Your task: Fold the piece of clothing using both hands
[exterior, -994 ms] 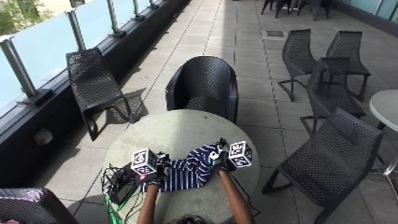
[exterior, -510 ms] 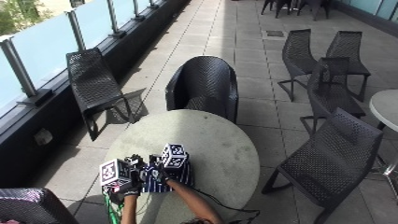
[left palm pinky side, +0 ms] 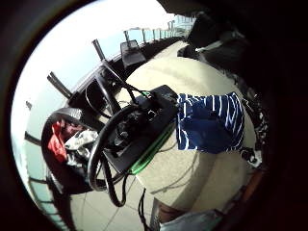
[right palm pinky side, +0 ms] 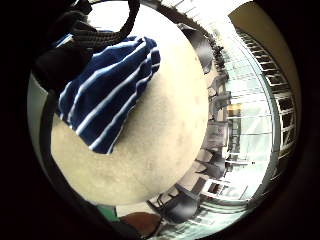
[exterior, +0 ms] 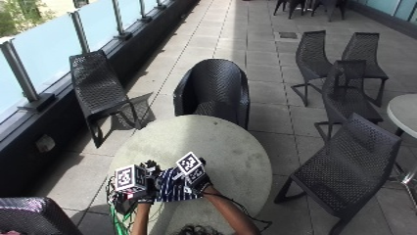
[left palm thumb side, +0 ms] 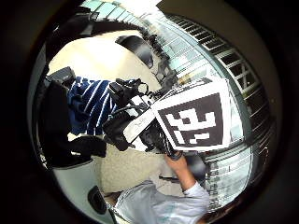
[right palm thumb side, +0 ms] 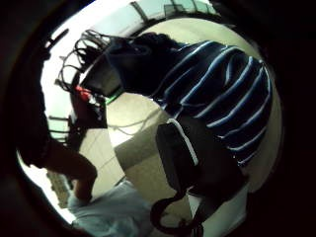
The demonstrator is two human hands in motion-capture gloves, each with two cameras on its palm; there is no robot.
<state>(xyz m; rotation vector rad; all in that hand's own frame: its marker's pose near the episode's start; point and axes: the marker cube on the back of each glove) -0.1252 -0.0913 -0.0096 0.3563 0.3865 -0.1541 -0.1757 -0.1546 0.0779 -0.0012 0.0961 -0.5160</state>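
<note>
A dark blue garment with white stripes lies folded over on the near left part of the round beige table. My right hand sits on the garment's right side, and in the right little finger side palm view its dark fingers close on the cloth's edge. My left hand is at the garment's left edge, fingers stretched out, holding nothing. The left little finger side palm view shows the garment lying flat, apart from that palm.
A black box with looped cables sits at the table's near left rim, just beside my left hand. A dark wicker chair stands behind the table, another chair to the right. The far half of the table is bare.
My right hand has swung from the right side across to the left, bringing the garment's right part over onto itself. Both hands now sit close together, and the garment looks narrower.
</note>
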